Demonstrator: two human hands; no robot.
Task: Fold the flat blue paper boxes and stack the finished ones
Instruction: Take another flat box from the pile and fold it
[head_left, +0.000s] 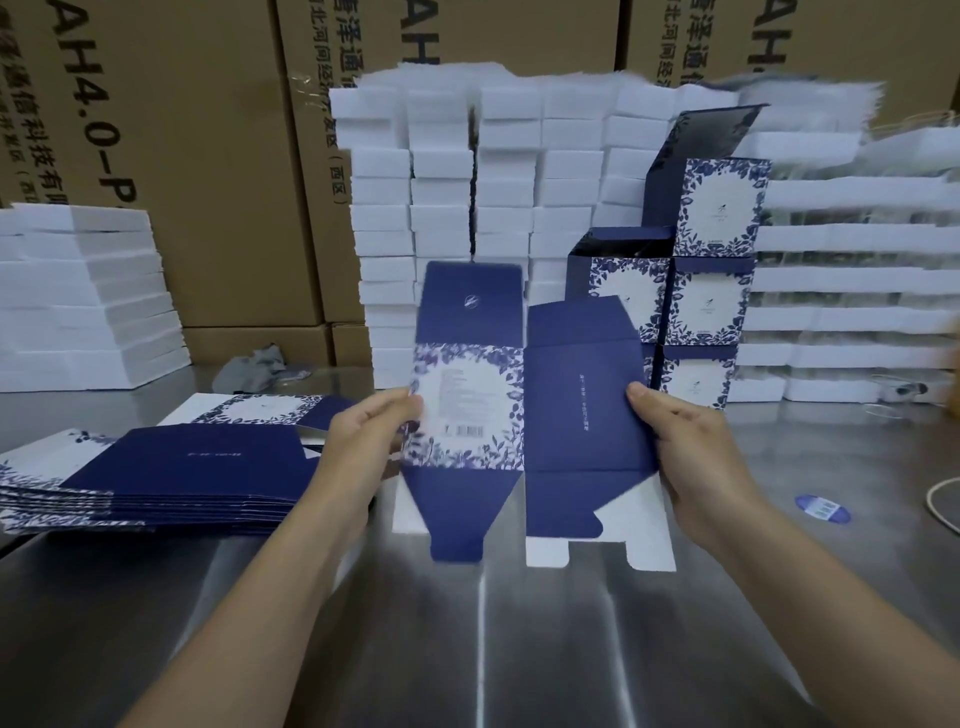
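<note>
I hold one flat blue paper box (519, 415) upright above the steel table, its floral panel on the left and plain navy panel on the right, flaps sticking out top and bottom. My left hand (363, 441) pinches its left edge. My right hand (691, 447) grips its right edge. A pile of flat blue boxes (156, 478) lies on the table to the left. Several folded boxes (701, 291), blue-and-white floral, stand stacked behind the held one at centre right; the topmost has its lid flap open.
White foam blocks (467, 208) are stacked high at the back, with more at left (78, 301) and right (857, 291). Brown cartons (208, 156) form the rear wall. A grey rag (260, 369), a blue round sticker (823, 508) and a cord (940, 504) lie on the steel table (493, 649).
</note>
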